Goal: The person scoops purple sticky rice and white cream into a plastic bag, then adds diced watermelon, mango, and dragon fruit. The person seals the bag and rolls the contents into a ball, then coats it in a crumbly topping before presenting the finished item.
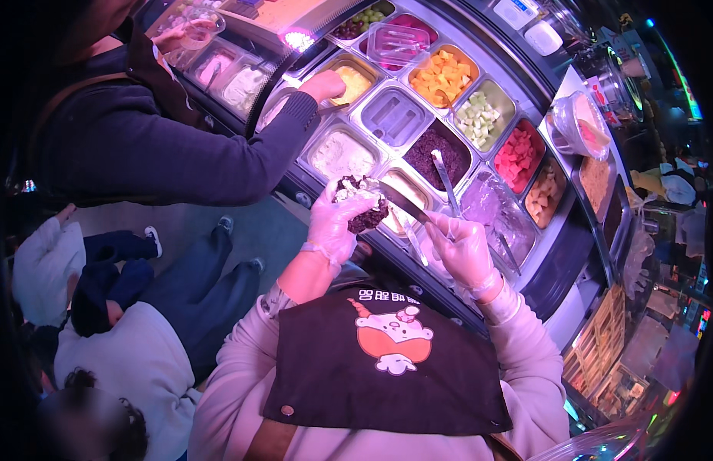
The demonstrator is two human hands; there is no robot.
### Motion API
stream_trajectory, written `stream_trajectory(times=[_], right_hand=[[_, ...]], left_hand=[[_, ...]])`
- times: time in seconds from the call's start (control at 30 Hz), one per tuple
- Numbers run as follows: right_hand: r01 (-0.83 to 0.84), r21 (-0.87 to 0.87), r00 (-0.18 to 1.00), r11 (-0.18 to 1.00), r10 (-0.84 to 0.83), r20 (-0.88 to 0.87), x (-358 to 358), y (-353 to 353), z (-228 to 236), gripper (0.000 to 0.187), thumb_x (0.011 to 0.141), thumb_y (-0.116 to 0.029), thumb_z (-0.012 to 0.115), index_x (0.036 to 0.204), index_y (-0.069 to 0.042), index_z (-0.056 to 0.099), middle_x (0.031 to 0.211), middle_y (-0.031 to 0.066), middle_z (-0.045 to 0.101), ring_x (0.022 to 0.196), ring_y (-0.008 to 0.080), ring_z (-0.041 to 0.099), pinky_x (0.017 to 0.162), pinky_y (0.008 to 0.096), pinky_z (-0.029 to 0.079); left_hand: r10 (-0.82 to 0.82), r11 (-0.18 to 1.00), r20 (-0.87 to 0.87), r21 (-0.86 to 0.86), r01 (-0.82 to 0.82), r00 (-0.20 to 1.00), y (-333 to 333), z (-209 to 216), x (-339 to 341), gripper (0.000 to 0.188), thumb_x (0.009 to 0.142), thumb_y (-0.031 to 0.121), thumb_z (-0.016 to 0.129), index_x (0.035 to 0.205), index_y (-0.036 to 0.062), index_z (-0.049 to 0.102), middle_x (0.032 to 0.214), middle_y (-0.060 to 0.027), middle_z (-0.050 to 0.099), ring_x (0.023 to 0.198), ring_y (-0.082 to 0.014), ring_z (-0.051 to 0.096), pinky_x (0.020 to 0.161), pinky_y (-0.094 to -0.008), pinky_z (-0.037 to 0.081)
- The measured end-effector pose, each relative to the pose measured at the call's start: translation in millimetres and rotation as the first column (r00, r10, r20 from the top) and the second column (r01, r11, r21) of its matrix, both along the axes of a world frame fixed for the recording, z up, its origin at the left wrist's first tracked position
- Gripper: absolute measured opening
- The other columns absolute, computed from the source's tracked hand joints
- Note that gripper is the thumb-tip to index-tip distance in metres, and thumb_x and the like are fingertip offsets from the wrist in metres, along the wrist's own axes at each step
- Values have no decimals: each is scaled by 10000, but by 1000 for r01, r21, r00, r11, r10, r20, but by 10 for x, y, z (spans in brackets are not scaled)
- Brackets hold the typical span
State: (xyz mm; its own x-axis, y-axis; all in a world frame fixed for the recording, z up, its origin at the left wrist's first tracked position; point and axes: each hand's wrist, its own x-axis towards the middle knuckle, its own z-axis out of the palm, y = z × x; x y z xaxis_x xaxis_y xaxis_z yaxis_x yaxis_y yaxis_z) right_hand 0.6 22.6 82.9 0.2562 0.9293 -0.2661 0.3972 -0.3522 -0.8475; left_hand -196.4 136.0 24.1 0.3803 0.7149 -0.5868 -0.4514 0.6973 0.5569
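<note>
- Left hand (333, 224): gloved in clear film, fingers and thumb curled around a dark, grainy clump (365, 218); the grip is closed on it.
- Clump: held in the left hand above the near edge of the counter, in front of the apron (310, 353); white paste (patchy, not an even coat) shows on its upper side.
- Right hand (458, 250): likewise gloved, pinching one end of a long, dark flat tool (405, 202) between thumb and fingers; the remaining fingers are bent.
- Tool: slants from the right hand toward the clump, its far end close beside it; whether the two touch cannot be told.
- Directly beyond the hands: a tray of dark purple grains (432, 150) with a pale-handled utensil (446, 180) standing in it, and a tray of whitish paste (342, 150).
- Further along the counter: orange cubes (442, 77), pale green cubes (478, 121) and red cubes (516, 160), each in a separate metal container.
- At upper left, a co-worker's hand (323, 86) reaches to a container of yellow food (352, 79); its grip cannot be determined.
</note>
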Motion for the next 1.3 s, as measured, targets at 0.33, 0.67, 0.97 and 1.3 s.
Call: stream_trajectory(times=[0.33,0.67,0.97,1.3], right_hand=[[27,-103,988,994,-42,-148,69,-2,52,275,999,-119,664,1233,10,729,751,9,685,706,22,548,635,243,481],[31,-240,927,970,-118,-356,-165,-33,80,228,1009,-179,659,1094,18,736,643,-1,613,549,45,533,524,268,432],[-134,-39,979,990,138,150,-223,36,93,194,979,-113,663,1060,48,733,663,196,588,544,210,567,582,365,472],[-135,35,954,990,120,274,-24,680,-226,207,1008,-157,581,971,-12,723,786,290,647,782,438,708,673,517,555]], left_hand=[[-106,993,323,-7,115,940,10,-62,-202,445,935,-15,586,1371,37,517,1226,-148,659,1061,-282,710,850,-444,603],[120,961,-161,267,-74,980,-83,-21,122,287,872,-44,765,1124,58,673,992,-39,734,809,-114,703,694,-247,578],[212,977,-92,33,-210,973,-135,-268,122,190,873,-12,790,1033,62,721,931,-16,714,741,-101,678,617,-262,570],[109,949,81,-307,-79,991,17,-669,-347,333,977,95,662,1281,173,551,1259,-106,627,1124,-329,650,850,-675,535]])
